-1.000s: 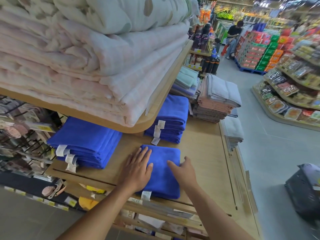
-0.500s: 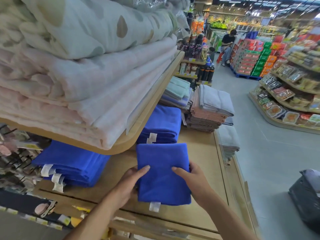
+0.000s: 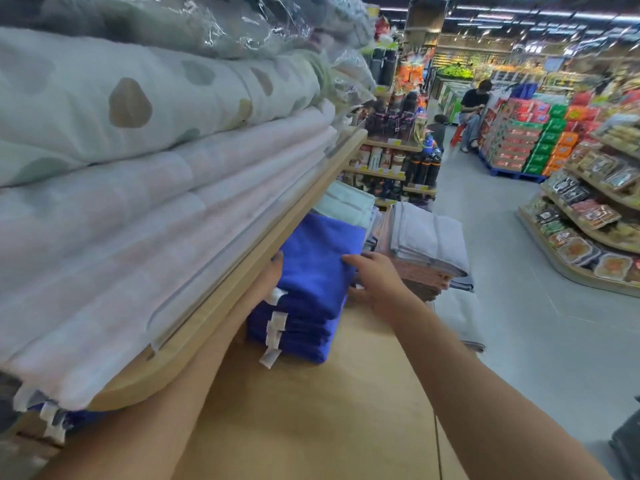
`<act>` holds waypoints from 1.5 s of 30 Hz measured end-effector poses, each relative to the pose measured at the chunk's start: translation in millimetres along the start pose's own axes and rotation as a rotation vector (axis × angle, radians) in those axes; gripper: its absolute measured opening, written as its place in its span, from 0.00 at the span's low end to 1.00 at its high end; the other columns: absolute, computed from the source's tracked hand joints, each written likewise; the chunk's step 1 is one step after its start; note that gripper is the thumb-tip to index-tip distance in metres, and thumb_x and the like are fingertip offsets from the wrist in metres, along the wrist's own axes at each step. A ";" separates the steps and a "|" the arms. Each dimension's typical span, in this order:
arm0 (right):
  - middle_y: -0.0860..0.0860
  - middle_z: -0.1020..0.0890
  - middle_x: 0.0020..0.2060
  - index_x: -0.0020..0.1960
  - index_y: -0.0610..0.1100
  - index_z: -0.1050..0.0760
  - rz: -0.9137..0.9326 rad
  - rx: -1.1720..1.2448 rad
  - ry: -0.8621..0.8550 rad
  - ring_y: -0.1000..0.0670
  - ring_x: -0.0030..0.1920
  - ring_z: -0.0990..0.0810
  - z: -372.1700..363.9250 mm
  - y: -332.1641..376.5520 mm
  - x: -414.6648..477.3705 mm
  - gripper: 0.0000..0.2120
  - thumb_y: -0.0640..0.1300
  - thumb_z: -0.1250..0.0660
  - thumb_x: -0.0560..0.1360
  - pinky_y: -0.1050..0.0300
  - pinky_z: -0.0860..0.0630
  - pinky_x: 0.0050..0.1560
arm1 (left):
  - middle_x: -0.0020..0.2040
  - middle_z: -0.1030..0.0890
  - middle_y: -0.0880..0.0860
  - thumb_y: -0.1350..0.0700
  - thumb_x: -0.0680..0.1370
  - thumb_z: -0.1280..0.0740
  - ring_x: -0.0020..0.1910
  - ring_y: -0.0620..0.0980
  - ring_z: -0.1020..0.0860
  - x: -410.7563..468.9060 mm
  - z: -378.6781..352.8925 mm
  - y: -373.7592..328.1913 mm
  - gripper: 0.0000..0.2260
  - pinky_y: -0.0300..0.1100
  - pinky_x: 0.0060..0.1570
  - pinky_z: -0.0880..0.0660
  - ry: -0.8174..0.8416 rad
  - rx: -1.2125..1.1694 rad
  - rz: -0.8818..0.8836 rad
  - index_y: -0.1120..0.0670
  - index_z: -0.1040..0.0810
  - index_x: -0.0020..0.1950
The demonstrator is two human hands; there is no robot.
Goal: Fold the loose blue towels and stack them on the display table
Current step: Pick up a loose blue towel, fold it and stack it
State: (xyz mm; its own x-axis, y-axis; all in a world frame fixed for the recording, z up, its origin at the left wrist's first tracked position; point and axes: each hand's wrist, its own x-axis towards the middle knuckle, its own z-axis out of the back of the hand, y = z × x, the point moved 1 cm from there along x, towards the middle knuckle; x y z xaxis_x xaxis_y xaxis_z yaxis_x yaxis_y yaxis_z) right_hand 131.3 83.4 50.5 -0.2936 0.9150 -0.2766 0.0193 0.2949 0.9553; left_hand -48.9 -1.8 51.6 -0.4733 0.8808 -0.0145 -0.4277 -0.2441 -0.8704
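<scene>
Head view: folded blue towel (image 3: 315, 271) sits on top of the blue stack (image 3: 298, 337) on the display table (image 3: 311, 427), under the upper shelf (image 3: 239, 271). Right hand (image 3: 379, 284) pinches its right edge, thumb on top, fingers tucked under. Left hand (image 3: 270, 277) lies against its left edge, mostly hidden, grip unclear. This towel looks nearly placed: release and squaring left; no loose towels in view
</scene>
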 end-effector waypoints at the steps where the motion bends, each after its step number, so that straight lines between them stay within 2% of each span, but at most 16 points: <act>1: 0.47 0.18 0.42 0.55 0.42 0.20 0.002 -0.030 0.001 0.51 0.35 0.18 -3.1 -3.3 15.2 0.06 0.37 0.30 0.78 0.56 0.19 0.33 | 0.78 0.35 0.61 0.57 0.87 0.48 0.76 0.59 0.34 7.0 -4.5 -9.8 0.21 0.40 0.64 0.37 0.015 0.152 0.012 0.61 0.41 0.80; 4: 0.47 0.22 0.38 0.59 0.41 0.23 0.010 -0.203 -0.033 0.49 0.34 0.23 -5.3 -22.4 50.5 0.11 0.40 0.28 0.78 0.54 0.23 0.32 | 0.79 0.35 0.59 0.58 0.84 0.41 0.76 0.58 0.35 16.2 -14.5 -18.0 0.24 0.45 0.74 0.41 -0.164 0.459 -0.223 0.55 0.39 0.81; 6: 0.48 0.23 0.43 0.60 0.44 0.23 0.023 -0.245 -0.041 0.50 0.37 0.24 1.0 -35.3 61.0 0.13 0.47 0.29 0.78 0.56 0.24 0.32 | 0.80 0.37 0.57 0.51 0.83 0.40 0.78 0.57 0.38 27.6 -27.9 -16.1 0.24 0.52 0.76 0.40 -0.173 0.579 -0.332 0.49 0.35 0.79; 8: 0.50 0.20 0.48 0.57 0.46 0.23 -0.001 -0.182 -0.081 0.50 0.41 0.22 13.2 -48.8 61.4 0.12 0.53 0.34 0.80 0.55 0.23 0.35 | 0.82 0.41 0.54 0.38 0.81 0.43 0.80 0.57 0.42 39.3 -42.0 -11.4 0.26 0.55 0.77 0.41 -0.061 0.605 -0.268 0.42 0.37 0.79; 11: 0.50 0.22 0.49 0.56 0.48 0.27 -0.222 -0.144 -0.099 0.48 0.47 0.20 32.9 -75.2 52.7 0.15 0.59 0.40 0.82 0.53 0.22 0.41 | 0.84 0.50 0.50 0.19 0.70 0.54 0.82 0.59 0.51 50.3 -51.7 1.7 0.40 0.57 0.79 0.49 0.100 0.694 -0.083 0.34 0.49 0.80; 14: 0.47 0.23 0.45 0.58 0.46 0.27 -0.465 -0.073 0.053 0.45 0.40 0.22 38.4 -100.5 42.9 0.23 0.65 0.41 0.81 0.52 0.23 0.38 | 0.84 0.53 0.49 0.15 0.62 0.59 0.82 0.60 0.53 52.2 -59.3 17.7 0.48 0.57 0.78 0.50 0.169 0.706 -0.005 0.32 0.54 0.80; 16: 0.45 0.20 0.37 0.57 0.43 0.28 -0.521 0.087 0.089 0.44 0.35 0.22 32.9 -109.8 41.7 0.25 0.66 0.38 0.79 0.53 0.27 0.35 | 0.84 0.54 0.48 0.13 0.60 0.59 0.82 0.60 0.53 51.5 -63.4 23.6 0.50 0.57 0.78 0.51 0.173 0.682 0.002 0.31 0.55 0.79; 19: 0.47 0.17 0.29 0.58 0.42 0.25 -0.540 0.259 0.094 0.46 0.30 0.18 23.1 -114.5 41.2 0.28 0.67 0.33 0.76 0.57 0.24 0.32 | 0.84 0.55 0.48 0.12 0.58 0.54 0.82 0.58 0.53 50.1 -62.7 25.2 0.53 0.57 0.78 0.50 0.201 0.620 0.014 0.33 0.55 0.80; 21: 0.46 0.15 0.32 0.58 0.40 0.22 -0.546 0.314 0.123 0.47 0.33 0.15 21.1 -116.5 40.8 0.32 0.69 0.30 0.72 0.57 0.20 0.35 | 0.84 0.52 0.49 0.14 0.60 0.46 0.82 0.54 0.51 47.8 -60.2 23.8 0.58 0.54 0.79 0.48 0.203 0.532 0.006 0.41 0.54 0.83; 24: 0.44 0.12 0.48 0.61 0.39 0.20 -0.547 0.363 0.183 0.44 0.51 0.14 20.9 -118.8 33.5 0.38 0.69 0.26 0.67 0.51 0.18 0.52 | 0.82 0.43 0.49 0.18 0.60 0.36 0.80 0.47 0.42 41.8 -52.4 26.8 0.59 0.51 0.78 0.41 0.192 0.303 -0.015 0.50 0.45 0.83; 27: 0.47 0.13 0.55 0.64 0.47 0.20 -0.440 0.378 0.193 0.46 0.57 0.15 20.4 -120.0 17.0 0.34 0.69 0.27 0.68 0.51 0.20 0.55 | 0.77 0.33 0.42 0.20 0.64 0.34 0.74 0.42 0.32 33.5 -42.2 36.9 0.45 0.50 0.74 0.34 0.247 0.156 -0.044 0.38 0.35 0.77; 30: 0.49 0.14 0.60 0.67 0.51 0.21 -0.300 0.433 0.251 0.48 0.61 0.16 19.3 -123.7 -4.3 0.31 0.67 0.26 0.70 0.49 0.21 0.60 | 0.75 0.34 0.34 0.22 0.69 0.36 0.71 0.32 0.33 19.1 -35.1 46.7 0.27 0.45 0.75 0.36 0.309 0.075 -0.046 0.21 0.35 0.67; 31: 0.47 0.16 0.62 0.69 0.49 0.21 -0.285 0.486 0.267 0.47 0.63 0.17 19.6 -126.0 -10.7 0.31 0.65 0.25 0.71 0.48 0.23 0.64 | 0.75 0.34 0.34 0.22 0.69 0.36 0.72 0.32 0.34 15.5 -35.3 51.3 0.27 0.45 0.75 0.37 0.316 0.057 -0.066 0.21 0.36 0.67; 35: 0.43 0.19 0.66 0.69 0.46 0.21 -0.320 0.585 0.287 0.44 0.67 0.20 26.0 -135.0 -32.5 0.32 0.63 0.23 0.72 0.44 0.30 0.73 | 0.74 0.33 0.39 0.21 0.62 0.31 0.72 0.39 0.32 -2.3 -41.9 64.4 0.49 0.40 0.71 0.35 0.328 -0.010 -0.059 0.32 0.48 0.77; 41: 0.44 0.21 0.69 0.72 0.49 0.23 -0.223 0.425 0.328 0.45 0.71 0.23 19.4 -124.3 -67.5 0.28 0.63 0.30 0.78 0.50 0.23 0.67 | 0.73 0.29 0.43 0.24 0.62 0.28 0.71 0.42 0.29 -24.1 -37.3 51.0 0.50 0.47 0.74 0.32 0.456 -0.114 -0.121 0.39 0.43 0.78; 45: 0.46 0.21 0.69 0.75 0.51 0.30 -0.094 0.302 0.239 0.44 0.70 0.23 23.4 -123.6 -99.1 0.30 0.60 0.27 0.77 0.50 0.22 0.66 | 0.75 0.32 0.41 0.28 0.64 0.26 0.72 0.35 0.32 -53.9 -38.5 46.0 0.49 0.42 0.74 0.35 0.452 -0.222 -0.224 0.40 0.44 0.79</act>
State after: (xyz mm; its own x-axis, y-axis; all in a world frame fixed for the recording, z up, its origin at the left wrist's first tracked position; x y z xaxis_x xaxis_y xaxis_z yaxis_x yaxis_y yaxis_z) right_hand 180.3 -37.3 -42.6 -0.5207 0.8011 -0.2952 0.2516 0.4744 0.8436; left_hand -13.3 -44.9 -6.5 0.0090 0.9998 0.0156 -0.2842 0.0175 -0.9586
